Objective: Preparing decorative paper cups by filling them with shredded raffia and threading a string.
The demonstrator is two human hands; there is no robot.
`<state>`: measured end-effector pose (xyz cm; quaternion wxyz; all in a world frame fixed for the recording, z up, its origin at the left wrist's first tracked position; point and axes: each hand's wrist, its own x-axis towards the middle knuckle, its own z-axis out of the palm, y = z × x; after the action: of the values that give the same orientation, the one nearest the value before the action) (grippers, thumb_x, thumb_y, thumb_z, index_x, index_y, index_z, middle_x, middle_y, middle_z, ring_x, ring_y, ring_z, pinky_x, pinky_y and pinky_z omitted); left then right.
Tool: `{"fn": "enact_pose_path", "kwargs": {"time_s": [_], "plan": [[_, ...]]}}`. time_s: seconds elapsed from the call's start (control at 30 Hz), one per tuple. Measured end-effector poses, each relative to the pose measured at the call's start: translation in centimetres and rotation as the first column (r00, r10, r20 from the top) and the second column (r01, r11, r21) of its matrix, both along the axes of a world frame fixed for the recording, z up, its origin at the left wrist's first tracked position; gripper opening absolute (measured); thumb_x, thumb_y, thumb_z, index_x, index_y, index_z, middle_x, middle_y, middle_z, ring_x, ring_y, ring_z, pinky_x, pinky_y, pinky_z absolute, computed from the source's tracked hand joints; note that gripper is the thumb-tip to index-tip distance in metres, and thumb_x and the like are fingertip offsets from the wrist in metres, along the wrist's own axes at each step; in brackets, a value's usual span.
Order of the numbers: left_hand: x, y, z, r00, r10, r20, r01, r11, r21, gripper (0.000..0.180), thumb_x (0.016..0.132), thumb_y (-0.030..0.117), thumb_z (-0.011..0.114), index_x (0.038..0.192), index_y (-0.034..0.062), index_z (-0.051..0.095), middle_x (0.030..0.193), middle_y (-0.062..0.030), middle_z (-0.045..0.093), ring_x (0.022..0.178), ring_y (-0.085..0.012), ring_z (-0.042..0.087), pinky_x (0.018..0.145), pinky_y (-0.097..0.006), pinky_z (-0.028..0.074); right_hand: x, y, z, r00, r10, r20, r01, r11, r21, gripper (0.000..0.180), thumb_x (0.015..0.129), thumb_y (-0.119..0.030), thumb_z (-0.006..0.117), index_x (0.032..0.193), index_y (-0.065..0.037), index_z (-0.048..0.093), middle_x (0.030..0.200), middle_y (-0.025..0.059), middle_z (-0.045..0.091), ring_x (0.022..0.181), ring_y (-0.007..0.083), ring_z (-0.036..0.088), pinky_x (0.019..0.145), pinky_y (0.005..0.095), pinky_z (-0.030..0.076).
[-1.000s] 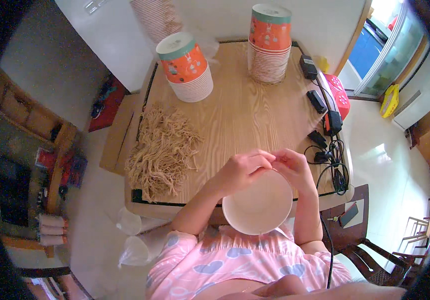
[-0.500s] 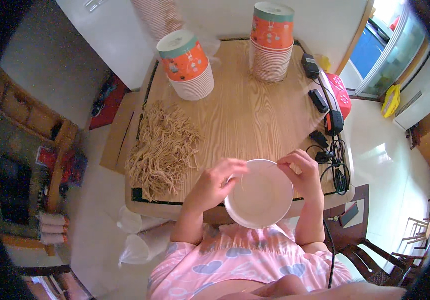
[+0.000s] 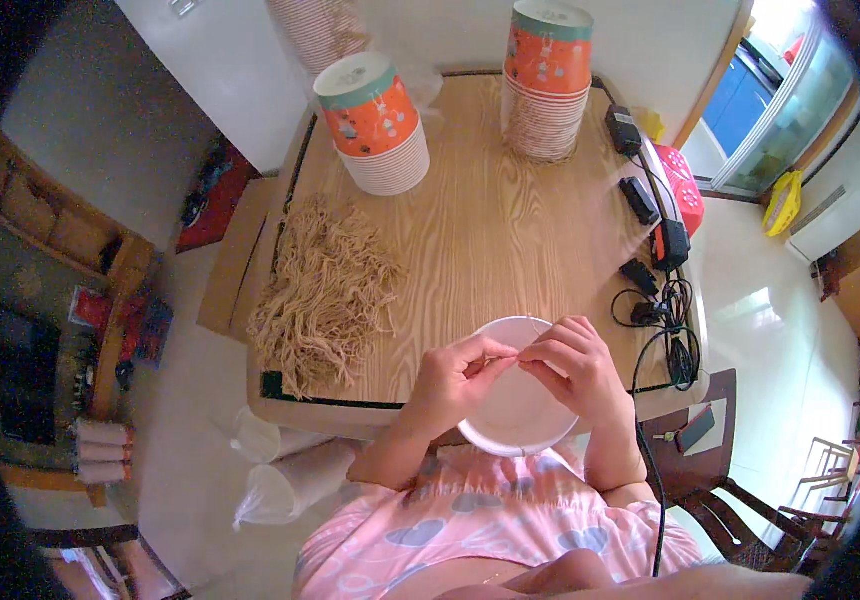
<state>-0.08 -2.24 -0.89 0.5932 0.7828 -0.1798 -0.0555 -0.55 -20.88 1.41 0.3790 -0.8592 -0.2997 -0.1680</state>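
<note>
A white paper bucket rests against my lap at the table's near edge, its open mouth facing up. Above that mouth my left hand and my right hand meet, fingertips pinched together. A thin tan string shows faintly at the fingers, mostly hidden by them. To the left on the table lies a loose heap of tan strings. Beyond it stands an upside-down stack of paper buckets, orange and green with white rims. A taller stack of the same buckets stands at the far right.
Black adapters and coiled cables line the table's right edge, beside a red plastic item. Wrapped white stacks lie below the table at left. A chair holding a phone is at right.
My left hand has moved right and my right hand has come inward, so their fingertips now meet over the bucket. The bucket has shifted slightly.
</note>
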Motion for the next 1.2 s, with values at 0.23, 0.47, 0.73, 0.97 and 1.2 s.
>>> {"fn": "enact_pose_path", "kwargs": {"time_s": [0.23,0.47,0.73,0.97,1.2], "plan": [[0.3,0.7,0.7,0.997,0.073,-0.021,-0.073,0.997,-0.011,0.003,0.075,0.004,0.068,0.077,0.0033,0.066,0.072,-0.0015,0.060,0.065,-0.0071,0.056,0.057,-0.020,0.044,0.2,-0.7,-0.3,0.996,-0.070,0.047,0.070,0.998,0.006,0.011,0.069,-0.009,0.070,0.076,-0.008,0.061,0.071,0.0011,0.058,0.068,0.0195,0.056,0.068,0.0322,0.042],[0.9,-0.7,1.0,0.896,-0.041,0.442,0.004,0.996,0.086,0.039,0.071,0.009,0.071,0.108,0.0071,0.058,0.079,-0.0048,0.061,0.068,-0.0152,0.057,0.060,-0.026,0.044,-0.3,-0.1,-0.1,0.999,-0.026,0.021,0.026,1.000,-0.007,0.010,0.069,-0.011,0.069,0.076,-0.009,0.061,0.073,0.0017,0.059,0.070,0.0197,0.056,0.068,0.0326,0.042],[0.1,-0.3,0.7,0.987,-0.134,-0.090,0.133,0.991,-0.015,0.036,0.076,0.014,0.071,0.109,0.0076,0.059,0.068,0.0052,0.052,0.058,-0.0023,0.039,0.052,-0.018,0.035,-0.4,-0.1,-0.1,1.000,0.020,-0.011,-0.020,1.000,-0.018,0.012,0.072,-0.015,0.066,0.082,-0.011,0.060,0.077,0.0028,0.057,0.075,0.0217,0.056,0.071,0.0349,0.042],[0.2,-0.5,-0.1,1.000,0.004,-0.020,-0.008,0.979,-0.204,0.013,0.076,0.007,0.070,0.088,0.0055,0.068,0.067,0.0024,0.055,0.057,-0.0027,0.045,0.050,-0.019,0.036,-0.3,-0.4,-0.6,1.000,-0.017,0.001,0.017,1.000,-0.002,0.011,0.072,-0.014,0.067,0.079,-0.010,0.060,0.075,0.0023,0.058,0.072,0.0213,0.056,0.070,0.0347,0.042],[0.3,0.0,0.5,1.000,0.030,0.008,-0.029,0.999,-0.022,0.009,0.076,0.007,0.069,0.084,0.0036,0.068,0.072,-0.0024,0.059,0.060,-0.0060,0.051,0.052,-0.021,0.040,-0.4,-1.1,-0.1,0.997,-0.072,0.015,0.072,0.997,-0.003,0.012,0.068,-0.009,0.070,0.076,-0.008,0.061,0.072,0.0017,0.059,0.069,0.0201,0.056,0.069,0.0331,0.042]]}}
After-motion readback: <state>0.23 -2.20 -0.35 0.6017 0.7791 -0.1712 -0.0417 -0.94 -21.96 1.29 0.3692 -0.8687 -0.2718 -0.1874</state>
